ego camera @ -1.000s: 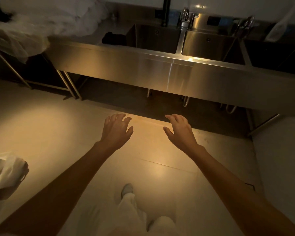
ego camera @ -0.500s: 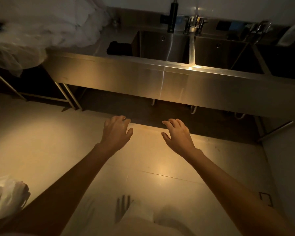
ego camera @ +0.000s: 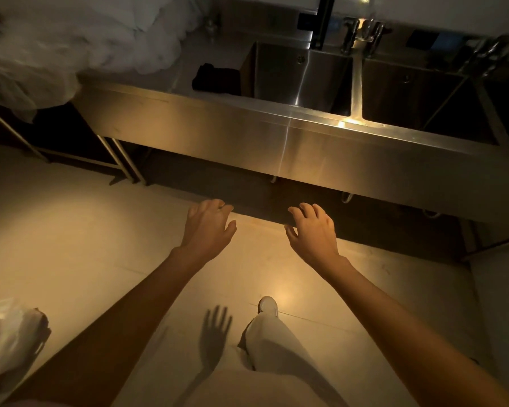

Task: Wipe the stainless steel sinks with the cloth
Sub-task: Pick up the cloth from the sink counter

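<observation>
A long stainless steel sink unit (ego camera: 247, 133) runs across the upper part of the head view, with a left basin (ego camera: 294, 74) and a middle basin (ego camera: 409, 92). A dark cloth (ego camera: 216, 78) lies on the drainboard just left of the left basin. My left hand (ego camera: 207, 227) and my right hand (ego camera: 313, 230) hover side by side in front of the unit, below its front panel, fingers loosely spread and holding nothing. Both are well short of the cloth.
Taps (ego camera: 362, 33) stand behind the basins, with a dark upright fixture (ego camera: 322, 22) beside them. White plastic sheeting (ego camera: 71, 45) covers a table at upper left. A white bag (ego camera: 6, 339) sits on the floor at lower left. My leg and shoe (ego camera: 267, 306) step forward.
The sink unit has grown larger and lower in view as I walk closer. Both hands stay open and empty, drifting slightly up toward the unit.
</observation>
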